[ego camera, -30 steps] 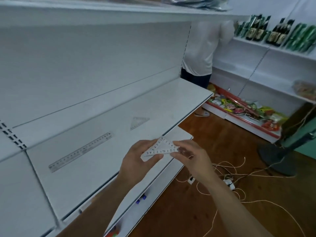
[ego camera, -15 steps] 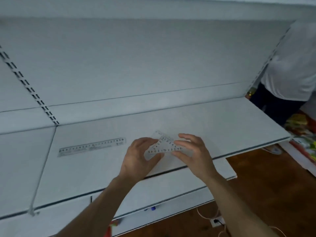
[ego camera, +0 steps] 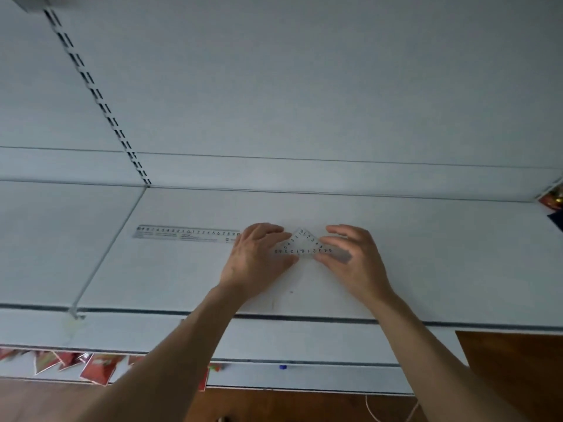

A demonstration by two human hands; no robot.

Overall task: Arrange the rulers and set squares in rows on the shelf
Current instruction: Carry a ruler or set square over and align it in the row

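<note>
A clear triangular set square [ego camera: 303, 243] with black numbers lies low over the white shelf [ego camera: 426, 254], long edge toward me. My left hand [ego camera: 259, 254] holds its left corner between fingers and thumb. My right hand [ego camera: 356, 257] pinches its right corner. I cannot tell whether the set square touches the shelf. A clear straight ruler [ego camera: 185, 233] lies flat on the shelf to the left, in line with the set square. Its right end reaches my left hand's fingers.
A slotted upright [ego camera: 100, 99] runs up the white back panel at the left. Below the shelf's front edge is a lower shelf with red packets [ego camera: 97, 365] and a small blue object [ego camera: 282, 367]. Wooden floor [ego camera: 511, 360] shows at the lower right.
My view has turned left to face the shelf square on. Both hands have carried the set square forward and down, to just right of the ruler.
</note>
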